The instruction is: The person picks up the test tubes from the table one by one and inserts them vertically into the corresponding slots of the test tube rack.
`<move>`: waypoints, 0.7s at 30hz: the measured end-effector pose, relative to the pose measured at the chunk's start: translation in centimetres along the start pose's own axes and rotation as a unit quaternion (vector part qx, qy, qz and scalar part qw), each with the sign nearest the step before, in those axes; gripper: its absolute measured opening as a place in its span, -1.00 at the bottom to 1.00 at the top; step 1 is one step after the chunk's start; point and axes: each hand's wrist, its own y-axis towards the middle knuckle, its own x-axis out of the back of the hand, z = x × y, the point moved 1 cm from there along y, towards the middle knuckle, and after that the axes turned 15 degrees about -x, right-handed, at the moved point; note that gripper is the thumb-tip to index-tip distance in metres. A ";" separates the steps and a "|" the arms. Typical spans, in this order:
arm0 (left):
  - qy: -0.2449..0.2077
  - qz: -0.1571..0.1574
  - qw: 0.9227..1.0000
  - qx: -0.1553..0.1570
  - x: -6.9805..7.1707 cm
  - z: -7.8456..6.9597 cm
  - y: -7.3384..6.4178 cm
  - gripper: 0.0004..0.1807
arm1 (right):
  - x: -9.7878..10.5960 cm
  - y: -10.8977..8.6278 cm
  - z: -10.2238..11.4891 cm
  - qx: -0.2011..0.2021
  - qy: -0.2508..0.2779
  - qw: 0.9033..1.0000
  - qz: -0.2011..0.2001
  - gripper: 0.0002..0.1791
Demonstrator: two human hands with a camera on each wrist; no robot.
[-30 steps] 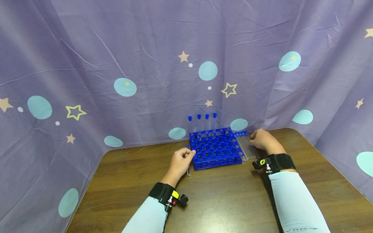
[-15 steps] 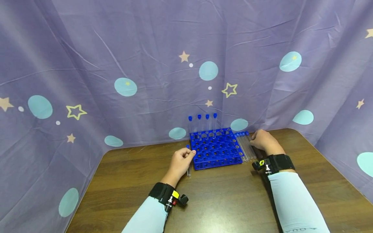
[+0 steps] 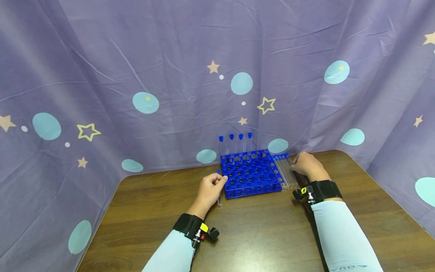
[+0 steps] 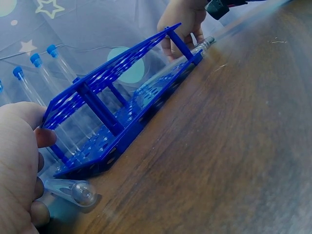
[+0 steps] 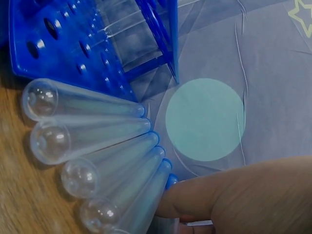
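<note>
A blue test tube rack (image 3: 251,172) stands on the table, with several blue-capped tubes (image 3: 241,145) upright in its back row. My left hand (image 3: 210,189) pinches the rack's left edge, thumb over the top plate in the left wrist view. Under that hand lies one capped test tube (image 4: 73,191), its round end toward the camera. Right of the rack, several capped test tubes (image 3: 285,172) lie side by side. My right hand (image 3: 307,165) pinches the outermost test tube (image 5: 163,225) near its blue cap; its fingers hide most of that tube.
The wooden table (image 3: 265,234) extends in front of the rack. Close behind the rack hangs a purple curtain (image 3: 176,94) with stars and pale blue shapes. Straps with small cameras sit on both wrists.
The outermost tube at my right hand, visible along its length a second ago, has mostly gone from sight beside the row. My left hand and the rack have stayed in place.
</note>
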 end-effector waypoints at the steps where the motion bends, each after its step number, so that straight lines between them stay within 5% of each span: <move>1: 0.001 0.001 1.000 0.000 0.0 0.0 0.0 -0.64 | 0.0 0.1 0.0 0.001 0.001 1.000 -0.001 -0.69; 6: 0.007 0.005 1.000 -0.002 0.0 0.0 0.0 -0.65 | -0.1 0.4 -0.2 0.009 0.009 1.000 0.000 -0.54; 21: 0.009 0.008 1.000 0.002 0.0 0.0 0.0 -0.66 | 1.1 -0.5 0.1 0.042 0.046 0.998 0.001 -0.63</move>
